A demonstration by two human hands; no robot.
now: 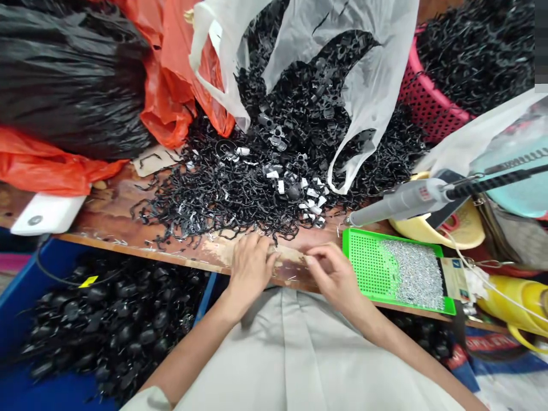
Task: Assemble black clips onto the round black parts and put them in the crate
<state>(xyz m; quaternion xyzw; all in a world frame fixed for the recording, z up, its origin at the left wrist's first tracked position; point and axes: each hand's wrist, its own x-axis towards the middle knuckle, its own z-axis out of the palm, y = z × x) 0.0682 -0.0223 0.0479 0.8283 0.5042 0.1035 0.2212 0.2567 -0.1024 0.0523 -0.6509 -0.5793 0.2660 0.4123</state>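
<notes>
Bench: wood-coloured surface (107,200) crowded with loose parts and bags, its front edge running just before the wearer's body.
Black parts: a loose heap of thin, curved pieces (214,194) spreads from mid-bench toward the front edge, its nearest strands just beside the left fingertips.
Left hand: palm down (250,262) by the front edge, fingers bent and thumb apart; whether anything is under them cannot be told.
Right hand: turned inward (336,274), thumb and index finger drawn together near a pale worn patch (222,251); any small piece between them is too small to make out.
Step in hand: judged to be fine fingertip handling of small pieces, with the 2 hands near each other but apart.
Next move calls for: a light, precise pinch and a steady left hand, so neighbouring strands do not drag along.
White pieces: several (280,186) scattered over the heap, beyond the hands.
Green tray: at the front edge (363,262), just right of the right hand, small metallic pieces (417,274) heaped toward its right side.
Grey driver: slanted (398,202) above the tray's far-left corner, apart from both hands.
Pink basket: near the far-right corner (449,117), filled with black strands.
Blue bin: below the front edge at left (25,377), holding rounded black parts (141,319).
</notes>
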